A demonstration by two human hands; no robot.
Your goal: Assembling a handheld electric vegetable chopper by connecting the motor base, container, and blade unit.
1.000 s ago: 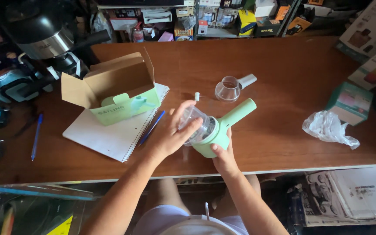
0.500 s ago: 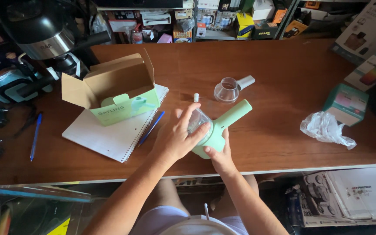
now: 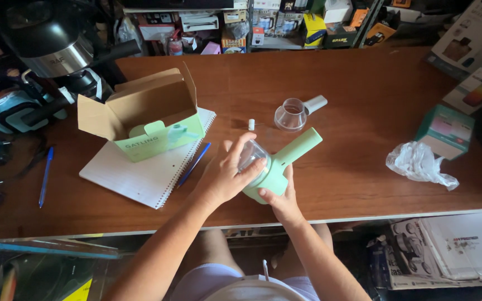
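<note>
Assembly midway: my left hand [image 3: 227, 175] cups the clear cup [image 3: 251, 155] on the green handheld device [image 3: 279, 167], right hand [image 3: 283, 198] gripping its base; second clear attachment [image 3: 294, 113] unfitted at twelve o'clock.

Far left of you, an open cardboard box [image 3: 140, 114] sits on a spiral notebook [image 3: 146, 170], with a blue pen [image 3: 45, 175] further left. To your right lie crumpled plastic wrap [image 3: 417, 163] and a small green box [image 3: 444, 129].

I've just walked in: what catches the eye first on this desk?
Two hands meet at the front edge: the left hand cups a clear dome on a mint-green handheld gadget, the right hand grips its base. Behind, an open cardboard box sits on a spiral notebook, and crumpled plastic lies at right.
</note>
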